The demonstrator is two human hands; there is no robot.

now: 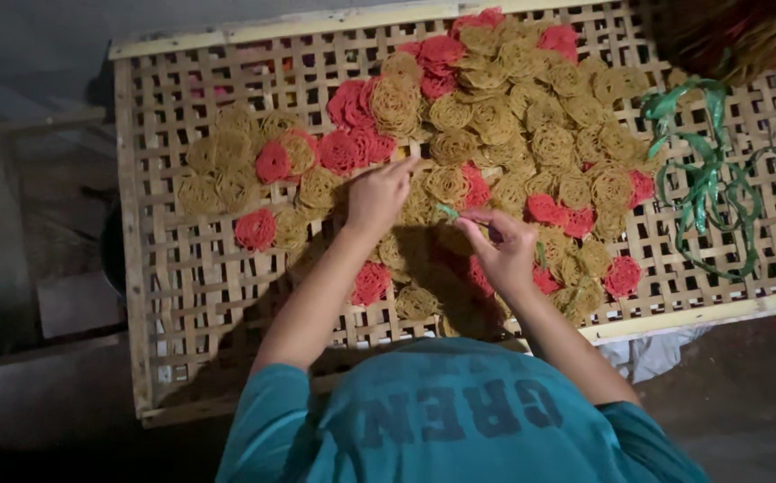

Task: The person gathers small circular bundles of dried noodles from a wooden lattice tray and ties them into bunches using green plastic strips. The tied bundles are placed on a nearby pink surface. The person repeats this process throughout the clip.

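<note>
Brittle-looking yellow and red noodle discs (495,116), likely light; lift by rim. Left hand (379,192) pinches one; right hand (504,246) pinches green strip (446,212).

A dim floor (746,394) of bare grey concrete is stretching around the work area, lying mostly in shadow. Weathered wooden planks (21,224) are resting at the left, with a pale flat slab (80,302) sitting beside them. A crumpled white cloth (652,351) is lying at the right. Light is falling from above, leaving the edges dark.
</note>
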